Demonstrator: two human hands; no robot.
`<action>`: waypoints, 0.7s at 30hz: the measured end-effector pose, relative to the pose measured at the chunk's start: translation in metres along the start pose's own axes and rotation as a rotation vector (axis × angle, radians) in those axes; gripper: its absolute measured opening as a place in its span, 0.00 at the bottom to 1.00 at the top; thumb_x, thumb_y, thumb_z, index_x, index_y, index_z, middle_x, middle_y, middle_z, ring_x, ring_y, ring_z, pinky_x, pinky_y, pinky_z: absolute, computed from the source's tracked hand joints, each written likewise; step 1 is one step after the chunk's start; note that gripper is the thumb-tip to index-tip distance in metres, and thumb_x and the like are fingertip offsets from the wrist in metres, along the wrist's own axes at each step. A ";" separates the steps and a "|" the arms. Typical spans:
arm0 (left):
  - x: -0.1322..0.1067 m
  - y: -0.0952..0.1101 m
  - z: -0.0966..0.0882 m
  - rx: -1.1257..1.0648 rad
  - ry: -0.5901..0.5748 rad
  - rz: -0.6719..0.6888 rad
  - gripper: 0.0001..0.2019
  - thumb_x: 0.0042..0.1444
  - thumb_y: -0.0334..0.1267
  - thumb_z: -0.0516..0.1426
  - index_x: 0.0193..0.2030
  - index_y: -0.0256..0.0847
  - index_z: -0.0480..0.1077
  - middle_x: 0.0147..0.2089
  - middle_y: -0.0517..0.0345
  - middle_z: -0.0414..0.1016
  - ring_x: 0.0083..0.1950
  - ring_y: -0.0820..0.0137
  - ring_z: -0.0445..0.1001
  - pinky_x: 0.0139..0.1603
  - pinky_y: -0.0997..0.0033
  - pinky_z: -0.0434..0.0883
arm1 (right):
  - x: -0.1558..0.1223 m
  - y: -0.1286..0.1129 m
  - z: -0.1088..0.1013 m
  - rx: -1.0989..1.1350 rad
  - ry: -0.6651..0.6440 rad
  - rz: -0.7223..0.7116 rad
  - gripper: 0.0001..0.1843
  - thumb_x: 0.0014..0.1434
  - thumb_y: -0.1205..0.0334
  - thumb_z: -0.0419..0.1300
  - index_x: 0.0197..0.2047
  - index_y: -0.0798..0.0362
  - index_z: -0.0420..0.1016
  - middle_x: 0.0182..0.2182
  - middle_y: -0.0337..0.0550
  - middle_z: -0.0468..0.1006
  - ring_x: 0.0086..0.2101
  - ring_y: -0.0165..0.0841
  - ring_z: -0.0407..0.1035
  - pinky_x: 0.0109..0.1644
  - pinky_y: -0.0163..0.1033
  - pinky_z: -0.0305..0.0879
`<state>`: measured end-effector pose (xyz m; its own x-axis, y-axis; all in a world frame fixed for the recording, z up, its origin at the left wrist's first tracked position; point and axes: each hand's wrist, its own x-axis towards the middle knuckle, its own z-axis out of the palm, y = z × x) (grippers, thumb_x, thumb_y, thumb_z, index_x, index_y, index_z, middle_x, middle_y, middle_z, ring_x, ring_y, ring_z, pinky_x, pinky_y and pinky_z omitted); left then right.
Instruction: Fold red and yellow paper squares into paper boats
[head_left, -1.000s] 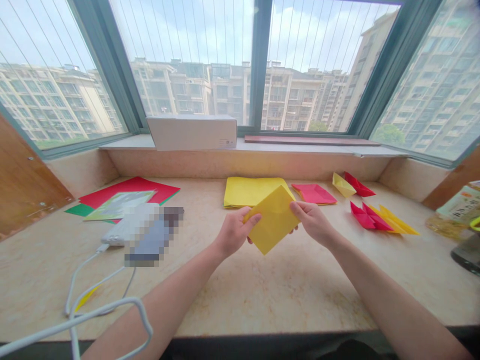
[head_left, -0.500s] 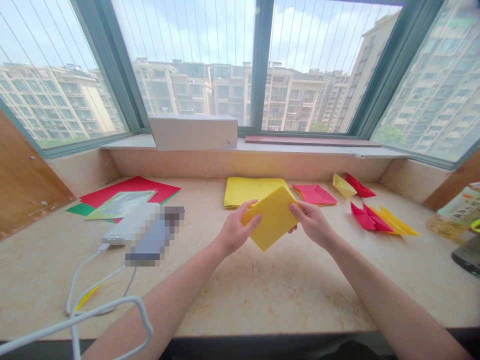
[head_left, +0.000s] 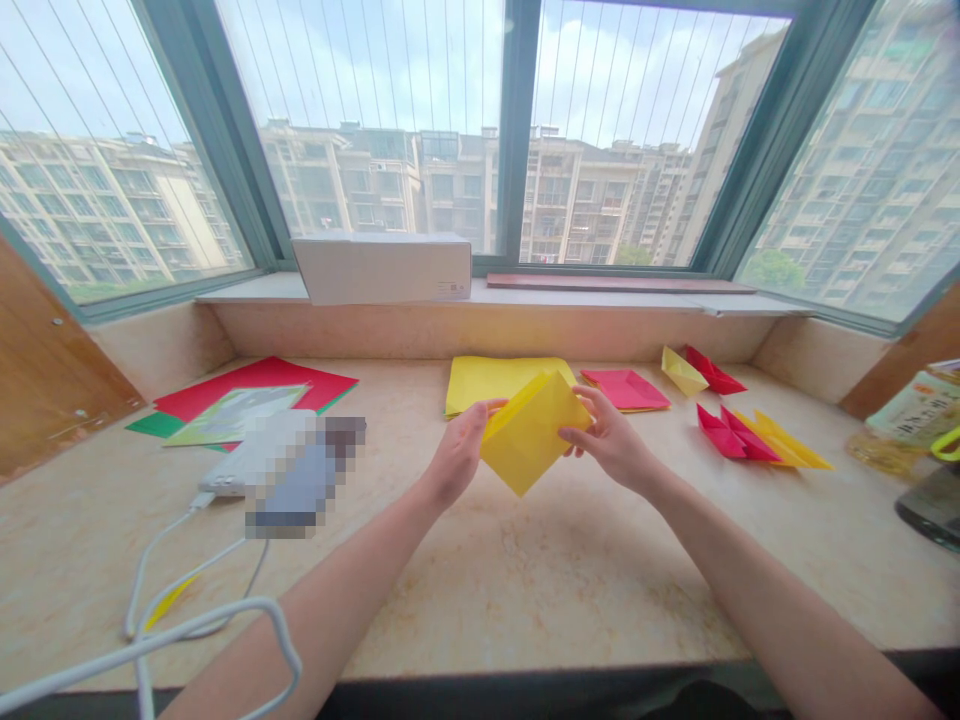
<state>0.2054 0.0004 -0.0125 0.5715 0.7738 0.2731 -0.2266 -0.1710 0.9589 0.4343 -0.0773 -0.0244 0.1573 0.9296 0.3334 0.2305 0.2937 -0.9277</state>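
A folded square of yellow paper (head_left: 529, 440) is held up above the counter, one corner pointing down. Its layers have parted along the upper left edge, so a gap shows. My left hand (head_left: 459, 452) grips the left corner, its thumb partly hidden by the paper. On the right corner my right hand (head_left: 611, 438) is closed, thumb in front and other fingers partly behind. Just beyond lies a stack of yellow paper sheets (head_left: 480, 380), and to its right some folded red paper (head_left: 626, 390).
Folded paper shapes, a pale yellow one (head_left: 682, 372) and a pink one (head_left: 735, 436) among them, lie to the right near a bottle (head_left: 900, 425). Red sheets (head_left: 285, 378), a white power bank (head_left: 259, 455) and a looping white cable (head_left: 217, 612) are on the left. A white box (head_left: 382, 270) stands on the sill.
The flat yellow square has been opened a little along its upper left edge. My left thumb has left the front face, and my right fingers have shifted at their corner.
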 end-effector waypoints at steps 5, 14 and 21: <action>0.002 -0.003 -0.004 0.016 0.012 -0.053 0.29 0.60 0.57 0.55 0.62 0.40 0.65 0.51 0.45 0.78 0.44 0.60 0.79 0.37 0.67 0.74 | 0.001 -0.001 -0.001 0.034 -0.070 -0.037 0.22 0.55 0.52 0.67 0.49 0.45 0.65 0.41 0.41 0.78 0.35 0.35 0.75 0.35 0.39 0.71; 0.012 -0.017 -0.012 0.206 0.330 0.142 0.18 0.58 0.44 0.60 0.53 0.40 0.71 0.48 0.49 0.79 0.49 0.61 0.78 0.49 0.63 0.73 | -0.006 -0.014 -0.010 0.170 -0.029 0.047 0.11 0.56 0.51 0.64 0.37 0.48 0.74 0.63 0.43 0.65 0.46 0.41 0.73 0.41 0.41 0.70; 0.010 -0.009 -0.014 0.254 0.464 0.202 0.16 0.60 0.43 0.58 0.53 0.40 0.70 0.47 0.49 0.79 0.47 0.62 0.79 0.47 0.65 0.74 | 0.000 -0.010 -0.009 0.232 0.012 0.102 0.34 0.61 0.32 0.46 0.58 0.46 0.69 0.48 0.49 0.79 0.46 0.45 0.75 0.44 0.47 0.71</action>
<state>0.2025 0.0186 -0.0197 0.1170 0.8876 0.4455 -0.0654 -0.4407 0.8953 0.4402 -0.0822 -0.0136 0.1806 0.9547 0.2364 -0.0137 0.2428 -0.9700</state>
